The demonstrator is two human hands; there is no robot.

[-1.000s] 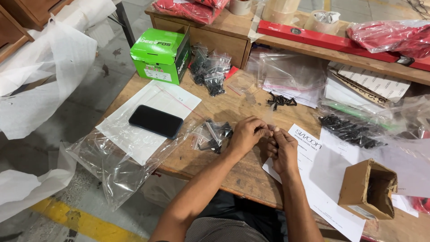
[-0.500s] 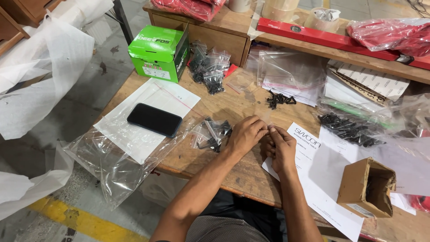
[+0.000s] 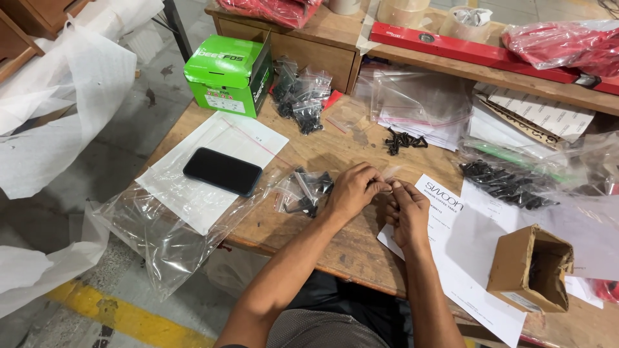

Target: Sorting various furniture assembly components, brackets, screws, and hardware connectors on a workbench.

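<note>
1. The wooden surface [image 3: 322,154] carried everything, with a raised shelf [image 3: 322,29] along its far edge.
2. A large clear plastic sheet [image 3: 167,238] hung over the near left edge, and a white sheet [image 3: 219,138] lay on top of it.
3. A green box [image 3: 229,67] stood at the far left corner; a red level [image 3: 477,55] lay along the shelf.
4. An open brown carton [image 3: 532,267] sat tipped at the near right, on white papers [image 3: 464,258].
5. A black phone [image 3: 222,171] rested on the white sheet.
6. The left hand [image 3: 351,190] and right hand [image 3: 406,209] met at the middle of the surface, fingertips touching.
7. Both sets of fingers [image 3: 380,187] were pressed together, pinching a small clear bag [image 3: 391,173] (only its upper edge showed above them), held just over the surface near the papers.
8. Small bags of black screws [image 3: 306,190] lay just left of the left hand.
9. Loose black screws [image 3: 403,140] lay beyond the hands (a bigger heap [image 3: 506,183] sat to the right).
</note>
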